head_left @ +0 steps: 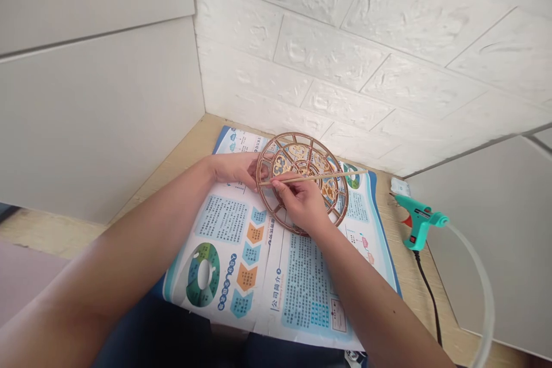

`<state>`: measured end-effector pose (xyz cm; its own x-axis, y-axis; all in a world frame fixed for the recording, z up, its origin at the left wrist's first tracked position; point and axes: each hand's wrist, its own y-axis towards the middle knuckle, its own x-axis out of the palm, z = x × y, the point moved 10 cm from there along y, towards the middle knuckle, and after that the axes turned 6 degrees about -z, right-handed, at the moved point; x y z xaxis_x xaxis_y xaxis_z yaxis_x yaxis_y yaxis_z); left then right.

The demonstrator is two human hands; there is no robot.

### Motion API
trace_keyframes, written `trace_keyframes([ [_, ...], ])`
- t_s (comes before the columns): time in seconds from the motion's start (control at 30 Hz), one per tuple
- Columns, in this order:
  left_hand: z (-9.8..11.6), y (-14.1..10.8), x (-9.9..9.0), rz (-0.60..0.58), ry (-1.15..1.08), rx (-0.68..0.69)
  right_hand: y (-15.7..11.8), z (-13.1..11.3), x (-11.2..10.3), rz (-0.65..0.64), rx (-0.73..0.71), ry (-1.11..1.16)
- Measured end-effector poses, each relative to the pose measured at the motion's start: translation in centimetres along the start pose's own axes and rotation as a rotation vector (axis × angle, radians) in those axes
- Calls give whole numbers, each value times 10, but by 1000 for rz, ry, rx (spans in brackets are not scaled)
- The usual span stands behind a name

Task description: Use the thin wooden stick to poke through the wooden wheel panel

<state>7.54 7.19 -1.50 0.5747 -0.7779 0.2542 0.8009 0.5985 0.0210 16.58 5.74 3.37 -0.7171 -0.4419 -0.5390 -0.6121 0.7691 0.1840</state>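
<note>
Your right hand (299, 201) pinches a thin wooden stick (313, 177); your left hand (235, 169) lies flat against the rim of a fretwork wooden wheel (297, 136), likely light and fragile, best held by that rim.

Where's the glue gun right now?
In the head view, the teal hot glue gun lies at the right of the desk, beside the printed sheet, below a white packet.

Quick count of what's on the desk: two hands (267, 184), one round wooden fretwork disc (302, 146), one thin wooden stick (340, 175), and one printed paper sheet (224, 253) with two ring charts (202, 275) on it. Over on the right there's one teal hot glue gun (418, 219), one black cord (429, 293), one small white packet (399, 186) and one clear plastic hoop (489, 299).
</note>
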Motion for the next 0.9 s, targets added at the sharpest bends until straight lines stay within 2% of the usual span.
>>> trace_keyframes([
  [0.17, -2, 0, -1, 5, 10, -14, -2, 2, 3, -4, 34, 24],
  [0.27, -1, 0, 1, 9, 30, -36, -6, 3, -2, 5, 14, 100],
  [0.33, 1, 1, 1, 31, 34, -49, -9, 9, -18, 70, 20, 207],
  [0.5, 6, 2, 0, 62, -3, -5, -18, 41, -79, 393, 104, 328],
  [0.57, 7, 2, -2, 82, -16, 18, -16, 55, -85, 396, 150, 371],
  [0.73, 6, 1, -6, 160, -12, 9, -6, 56, -70, 259, 128, 376],
  [0.9, 1, -1, -13, 241, -51, -28, -8, 54, -56, 235, 165, 350],
])
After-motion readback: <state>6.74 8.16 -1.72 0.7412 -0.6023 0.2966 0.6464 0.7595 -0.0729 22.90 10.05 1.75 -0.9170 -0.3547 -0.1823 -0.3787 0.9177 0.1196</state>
